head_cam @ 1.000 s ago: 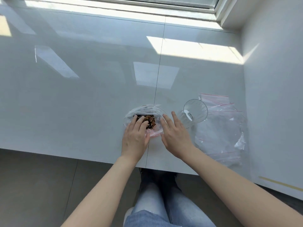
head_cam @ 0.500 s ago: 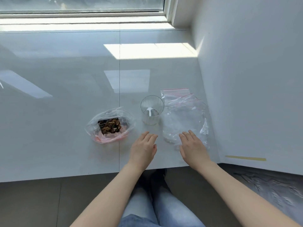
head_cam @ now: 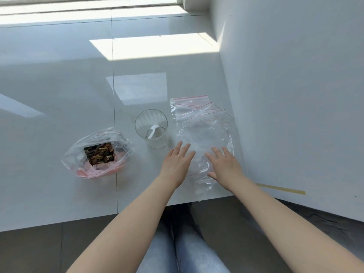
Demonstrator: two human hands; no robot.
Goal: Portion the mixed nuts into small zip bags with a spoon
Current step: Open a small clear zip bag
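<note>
1 plastic bag [head_cam: 98, 152] of mixed nuts [head_cam: 99, 153], spoon [head_cam: 153, 131] in cup [head_cam: 151, 131]

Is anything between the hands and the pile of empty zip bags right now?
Nothing visible. The right hand lies with straight fingers on the zip bags, and the left hand reaches the pile's left edge. The clear cup with the white spoon stands left of the pile, off both paths.

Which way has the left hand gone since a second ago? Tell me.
Yes, rightward. The left hand left the bag of nuts and passed the plastic cup to reach the zip bags.
</note>
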